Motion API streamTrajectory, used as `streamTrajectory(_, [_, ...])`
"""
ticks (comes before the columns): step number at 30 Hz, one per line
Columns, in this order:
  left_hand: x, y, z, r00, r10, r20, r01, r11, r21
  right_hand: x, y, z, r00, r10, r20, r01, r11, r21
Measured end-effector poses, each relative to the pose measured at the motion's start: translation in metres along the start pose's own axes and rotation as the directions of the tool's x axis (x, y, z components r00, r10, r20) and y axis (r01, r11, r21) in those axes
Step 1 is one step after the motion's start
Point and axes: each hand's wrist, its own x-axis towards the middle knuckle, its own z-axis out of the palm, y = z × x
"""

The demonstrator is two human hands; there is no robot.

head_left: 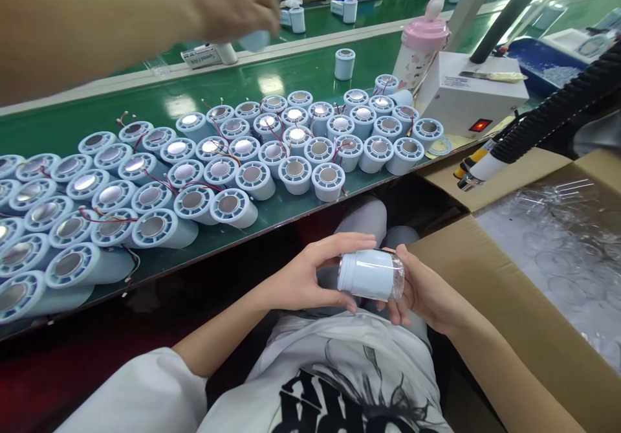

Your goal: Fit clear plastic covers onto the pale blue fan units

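Over my lap I hold a pale blue cylindrical housing (365, 274) lying on its side, with a clear plastic cap (398, 276) on its right end. My left hand (310, 276) wraps round its left part, thumb on top. My right hand (421, 290) cups the capped end from the right. Both hands are closed on it. Many like housings (252, 175) with metal discs and red wires lie packed on the green table (160, 99) ahead.
Another person's arm (111, 15) reaches across the top left, its hand over a blurred pale part. An open cardboard box (504, 303) of clear caps stands at my right. A white control unit (468, 93), a pink bottle (421, 44) and a black hose tool (548, 122) stand right.
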Motion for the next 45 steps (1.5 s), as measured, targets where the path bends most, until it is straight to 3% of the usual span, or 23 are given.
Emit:
streamTrajectory(5, [0.0,0.005,0.004,0.999,-0.042,-0.024,0.043,0.998,0.052,0.001,0.0,-0.001,0.992,0.097,0.082,-0.099,0.995,0.017])
streamTrajectory(8, [0.001,0.009,0.007,0.996,-0.083,-0.045,0.086,0.994,0.065,0.002,0.001,-0.001,0.99,0.099,0.105,-0.098,0.995,-0.018])
streamTrajectory(11, [0.0,0.012,0.009,0.985,-0.158,-0.066,0.161,0.986,0.032,0.002,0.006,-0.003,0.998,-0.017,0.066,0.023,0.996,-0.092])
streamTrajectory(13, [-0.001,0.016,0.01,0.972,-0.217,-0.086,0.216,0.976,-0.014,0.0,0.011,-0.007,0.98,-0.198,0.01,0.197,0.969,-0.152])
streamTrajectory(16, [0.002,0.019,0.009,0.957,-0.275,-0.093,0.267,0.96,-0.088,-0.005,0.016,-0.013,0.867,-0.499,-0.014,0.47,0.825,-0.313])
streamTrajectory(18, [0.009,0.018,0.008,0.949,-0.309,-0.066,0.298,0.946,-0.13,-0.008,0.02,-0.018,0.798,-0.6,0.045,0.563,0.718,-0.409])
streamTrajectory(20, [0.023,0.01,0.005,0.942,-0.335,-0.03,0.327,0.932,-0.156,-0.007,0.024,-0.024,0.754,-0.655,0.052,0.613,0.672,-0.416])
streamTrajectory(22, [0.047,-0.004,0.002,0.944,-0.33,-0.004,0.325,0.93,-0.171,0.0,0.029,-0.033,0.691,-0.72,-0.06,0.663,0.665,-0.344])
streamTrajectory(26, [0.115,-0.039,0.003,0.957,-0.272,0.097,0.289,0.917,-0.275,0.024,0.033,-0.063,0.486,-0.798,-0.356,0.763,0.586,-0.272])
streamTrajectory(28, [0.15,-0.052,0.005,0.95,-0.269,0.157,0.306,0.899,-0.312,0.037,0.029,-0.08,0.4,-0.81,-0.429,0.785,0.544,-0.296])
streamTrajectory(31, [0.189,-0.064,0.008,0.94,-0.272,0.206,0.323,0.904,-0.281,0.047,0.016,-0.1,0.33,-0.812,-0.481,0.792,0.516,-0.328])
streamTrajectory(33, [0.203,-0.068,0.008,0.936,-0.271,0.225,0.325,0.912,-0.249,0.046,0.006,-0.108,0.331,-0.81,-0.484,0.786,0.521,-0.334])
streamTrajectory(36, [0.205,-0.068,0.006,0.929,-0.281,0.24,0.333,0.918,-0.216,0.035,-0.003,-0.116,0.406,-0.803,-0.436,0.764,0.56,-0.321])
streamTrajectory(41, [0.172,-0.049,0.005,0.922,-0.292,0.255,0.334,0.932,-0.143,0.012,-0.005,-0.113,0.572,-0.767,-0.29,0.708,0.64,-0.298])
streamTrajectory(43, [0.155,-0.035,0.007,0.915,-0.307,0.261,0.345,0.931,-0.116,0.0,-0.006,-0.104,0.627,-0.747,-0.219,0.647,0.657,-0.388])
streamTrajectory(45, [0.139,-0.021,0.01,0.908,-0.334,0.253,0.374,0.918,-0.13,-0.011,-0.007,-0.094,0.64,-0.749,-0.171,0.564,0.609,-0.557])
